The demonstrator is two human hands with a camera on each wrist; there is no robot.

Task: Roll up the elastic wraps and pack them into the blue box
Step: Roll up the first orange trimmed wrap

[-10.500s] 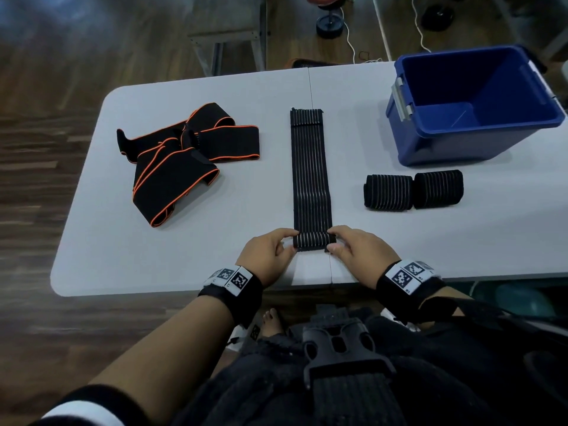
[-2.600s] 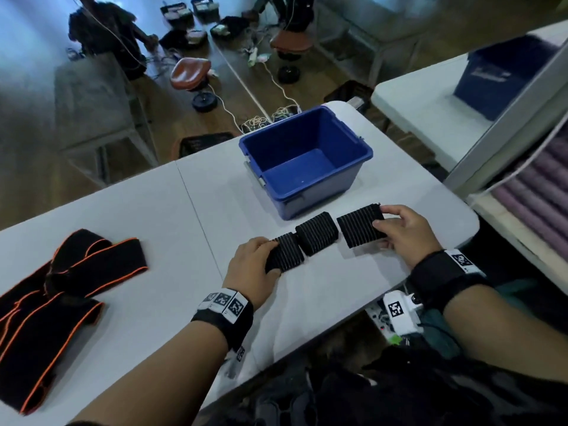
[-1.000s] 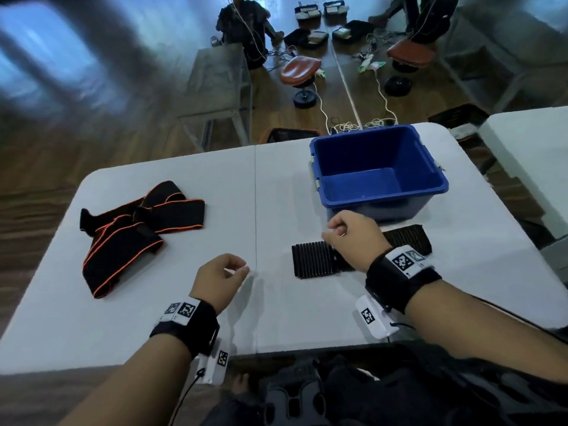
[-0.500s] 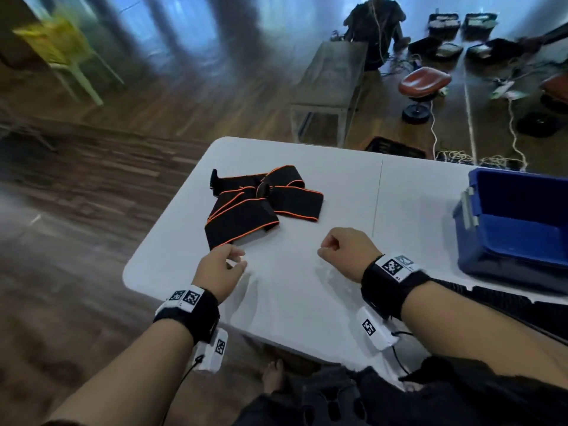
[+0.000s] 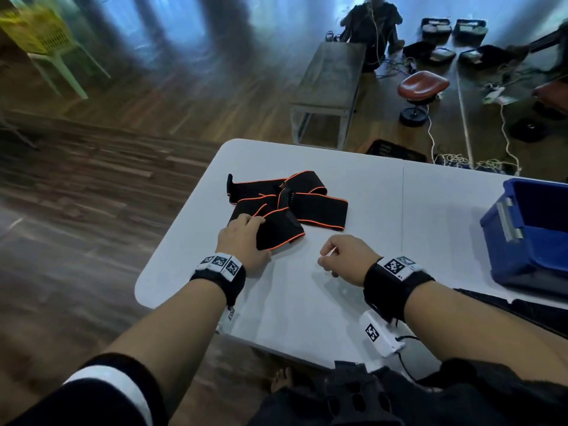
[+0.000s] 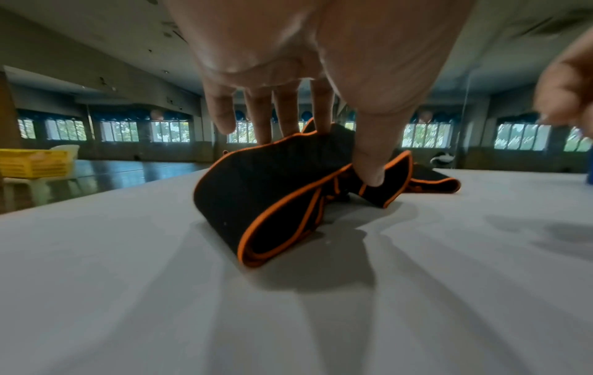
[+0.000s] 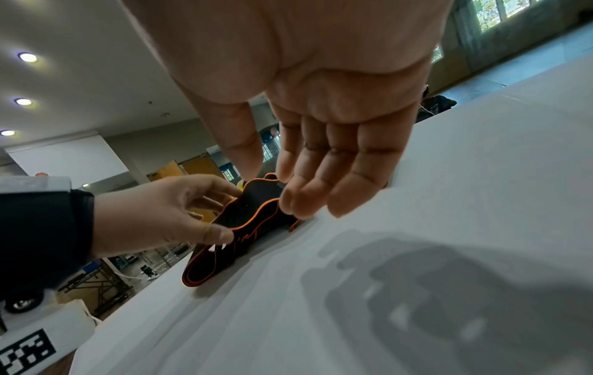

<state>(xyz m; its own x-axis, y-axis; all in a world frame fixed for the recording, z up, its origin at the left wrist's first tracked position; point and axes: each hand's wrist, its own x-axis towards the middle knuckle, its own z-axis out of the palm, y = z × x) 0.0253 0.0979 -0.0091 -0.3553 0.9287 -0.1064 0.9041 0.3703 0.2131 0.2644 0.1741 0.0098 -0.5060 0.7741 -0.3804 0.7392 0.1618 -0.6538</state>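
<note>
Left hand [image 5: 242, 241]: thumb and fingers pinch the near fold of the orange-trimmed wrap [image 5: 295, 207], lifting that edge off the table [image 5: 307, 302] (thumb under the trim in the left wrist view).
Right hand [image 5: 344, 259]: holds nothing, fingers loosely curled, hovering over bare table just right of the wrap's near end, not touching it.
Wrap location: tangled heap toward the table's far left part, directly ahead of the left fingers, ahead-left of the right.
Long axis: none clear yet; strips cross each other, the longest band running left-right across the heap.
Nearer hand: left, already on it.
Blue box [image 5: 534, 229]: at the right edge of the head view, well apart from the heap.
Next move (judgement): heap needs untangling and laying out straight before rolling; the right hand has only a short reach in.
</note>
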